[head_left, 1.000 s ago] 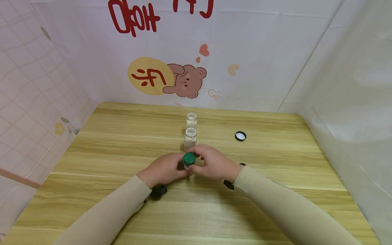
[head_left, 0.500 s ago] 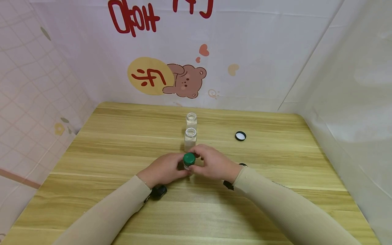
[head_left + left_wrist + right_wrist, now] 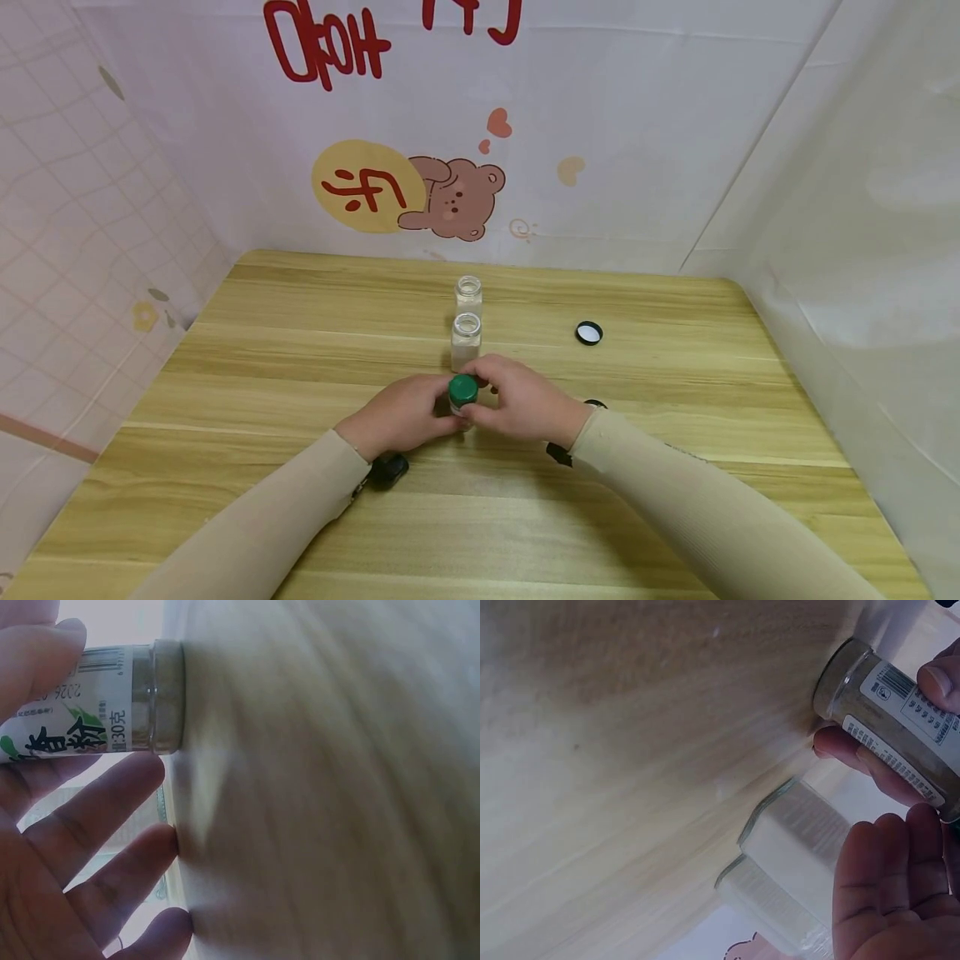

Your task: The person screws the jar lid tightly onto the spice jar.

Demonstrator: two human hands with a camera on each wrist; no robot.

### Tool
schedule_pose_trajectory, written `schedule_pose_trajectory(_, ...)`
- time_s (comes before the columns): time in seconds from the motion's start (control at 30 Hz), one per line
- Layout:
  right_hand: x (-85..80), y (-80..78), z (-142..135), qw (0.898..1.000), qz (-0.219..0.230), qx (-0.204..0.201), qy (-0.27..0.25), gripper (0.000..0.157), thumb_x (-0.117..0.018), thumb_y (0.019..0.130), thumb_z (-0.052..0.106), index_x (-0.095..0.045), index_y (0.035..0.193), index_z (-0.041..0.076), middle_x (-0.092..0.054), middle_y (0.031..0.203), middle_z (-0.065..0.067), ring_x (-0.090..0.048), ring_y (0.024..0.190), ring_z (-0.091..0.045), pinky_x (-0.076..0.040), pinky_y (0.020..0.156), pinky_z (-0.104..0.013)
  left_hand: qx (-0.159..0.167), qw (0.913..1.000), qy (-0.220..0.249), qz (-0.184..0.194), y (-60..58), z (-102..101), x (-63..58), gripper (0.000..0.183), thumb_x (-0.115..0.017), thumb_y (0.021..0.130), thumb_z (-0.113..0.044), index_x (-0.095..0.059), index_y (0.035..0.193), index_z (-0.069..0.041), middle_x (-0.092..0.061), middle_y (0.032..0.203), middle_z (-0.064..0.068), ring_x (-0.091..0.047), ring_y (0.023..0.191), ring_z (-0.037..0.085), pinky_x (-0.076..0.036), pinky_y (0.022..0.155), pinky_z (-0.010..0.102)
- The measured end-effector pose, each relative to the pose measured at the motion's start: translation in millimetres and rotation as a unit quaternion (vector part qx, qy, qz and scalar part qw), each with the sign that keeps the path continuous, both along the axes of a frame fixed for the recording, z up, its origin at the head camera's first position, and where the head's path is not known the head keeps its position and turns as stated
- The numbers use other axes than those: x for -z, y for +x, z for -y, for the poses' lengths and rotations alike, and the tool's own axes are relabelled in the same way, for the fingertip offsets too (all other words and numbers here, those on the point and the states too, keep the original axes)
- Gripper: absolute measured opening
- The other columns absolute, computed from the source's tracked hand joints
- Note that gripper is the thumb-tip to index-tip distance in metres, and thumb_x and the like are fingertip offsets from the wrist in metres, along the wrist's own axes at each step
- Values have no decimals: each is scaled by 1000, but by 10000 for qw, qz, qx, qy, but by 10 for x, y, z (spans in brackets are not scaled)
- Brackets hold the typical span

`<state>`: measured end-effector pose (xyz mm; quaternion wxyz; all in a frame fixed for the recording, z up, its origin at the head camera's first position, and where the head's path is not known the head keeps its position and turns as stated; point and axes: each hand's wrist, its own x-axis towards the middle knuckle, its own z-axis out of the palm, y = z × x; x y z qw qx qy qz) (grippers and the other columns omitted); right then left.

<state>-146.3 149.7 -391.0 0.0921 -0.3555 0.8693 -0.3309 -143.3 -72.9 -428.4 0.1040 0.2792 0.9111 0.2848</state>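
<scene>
A round spice jar [image 3: 112, 701] of brown powder, with a printed white label, stands upright on the table under both hands. My left hand [image 3: 401, 414] grips its body between thumb and fingers; the lower fingertips come down right at the tabletop in the left wrist view. On top sits a green cap [image 3: 463, 389], pinched between the thumb and forefinger of my right hand [image 3: 525, 400]. Just behind stand two square, lidless glass jars, a nearer jar [image 3: 466, 352] and a farther jar [image 3: 469, 293], both with pale contents. The nearer one is partly hidden by my right fingers.
A black lid [image 3: 588, 333] lies upturned to the right of the glass jars, its white inside showing. Another black rim [image 3: 596, 403] peeks out behind my right wrist. The wooden table [image 3: 300, 333] ends at a printed cloth wall [image 3: 630, 200] at the back.
</scene>
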Motion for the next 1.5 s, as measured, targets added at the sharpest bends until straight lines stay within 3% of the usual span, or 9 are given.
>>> schedule_pose_trajectory(0.23,15,12,12,9999,27,149,53,31,-81,95,26,-65,118,13,-68,115,1,-65,111,-15,-55,103,-39,62,10000,43,-24,2,6,13,36,-76,97,-46,-69,127,-27,-74,126,-4,-69,117,16,-56,103,45)
schedule_pose_trajectory(0.43,15,33,15,10000,-18,98,8,32,-79,95,21,-66,123,12,-68,116,-1,-65,111,-16,-55,103,-40,75,9999,27,-77,10,12,16,29,-75,97,-48,-69,116,-27,-74,118,-5,-69,110,14,-56,99,43)
schedule_pose_trajectory(0.6,38,38,29,9998,-41,199,75,27,-80,95,25,-66,115,13,-68,112,0,-65,110,-16,-56,102,-40,82,9999,19,-59,19,23,17,33,-75,97,-47,-69,123,-27,-74,124,-4,-69,115,16,-56,102,44)
schedule_pose_trajectory(0.83,65,35,19,9999,-56,103,-25,44,-81,94,22,-64,132,8,-68,123,-2,-65,114,-17,-54,105,-40,92,9999,46,-28,27,27,24,32,-75,97,-49,-69,120,-28,-74,126,-4,-69,117,16,-56,103,44)
schedule_pose_trajectory(1.03,85,53,38,9999,-66,94,-102,30,-79,95,18,-65,120,12,-68,114,0,-64,109,-15,-56,102,-42,107,9999,49,-70,43,43,30,33,-75,97,-49,-70,123,-28,-74,125,-5,-69,115,16,-56,101,44)
schedule_pose_trajectory(1.13,86,68,45,9998,-73,182,-66,30,-81,94,22,-64,118,12,-68,114,1,-65,109,-16,-56,102,-42,99,9999,34,-58,48,46,28,38,-74,97,-49,-69,128,-27,-73,129,-3,-69,120,18,-55,104,45)
schedule_pose_trajectory(1.33,91,68,43,9998,-139,83,-144,44,-81,94,20,-63,133,10,-68,123,-1,-65,114,-16,-55,104,-39,91,10000,35,-18,45,47,37,28,-75,97,-49,-69,114,-28,-74,122,-4,-69,114,15,-56,101,44)
schedule_pose_trajectory(1.5,110,68,60,9997,-170,51,-177,34,-80,94,18,-65,125,13,-68,117,1,-65,111,-14,-56,103,-39,123,9999,31,-110,46,58,58,26,-75,97,-49,-68,111,-28,-74,115,-6,-68,106,12,-56,96,41)
